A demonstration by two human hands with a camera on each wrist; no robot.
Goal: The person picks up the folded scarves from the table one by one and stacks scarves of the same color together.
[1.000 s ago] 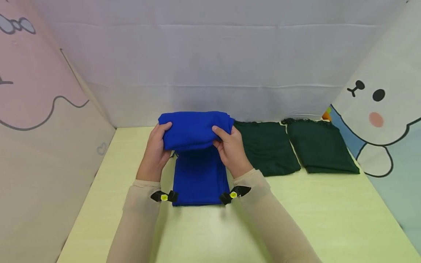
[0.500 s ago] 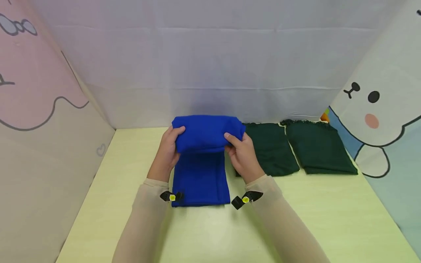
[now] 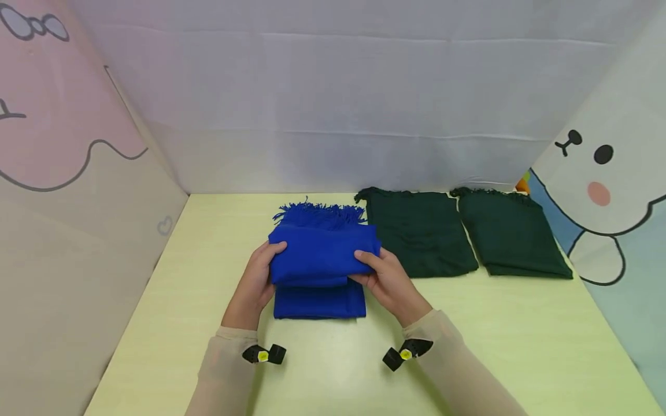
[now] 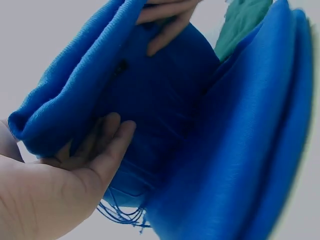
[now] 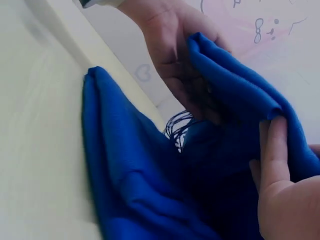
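Note:
Both hands hold a thick folded bundle of blue scarf just above more folded blue cloth on the table. My left hand grips its left end, thumb on top and fingers underneath. At the other end, my right hand grips it in the same way. A blue fringe sticks out beyond the bundle on the far side. From the left wrist, the layered edge of the held bundle shows, with the lower folds beside it. The bundle hides the middle of the lower cloth.
To the right lie two folded dark green scarves, one near and one farther right, both with fringes toward the back. A white cloth wall stands behind the pale yellow table. Printed panels flank it on both sides.
Both hands first shifted slightly right with the blue bundle, then drew it toward the person and lower. The fringe at the back came into view. The green scarves stayed put.

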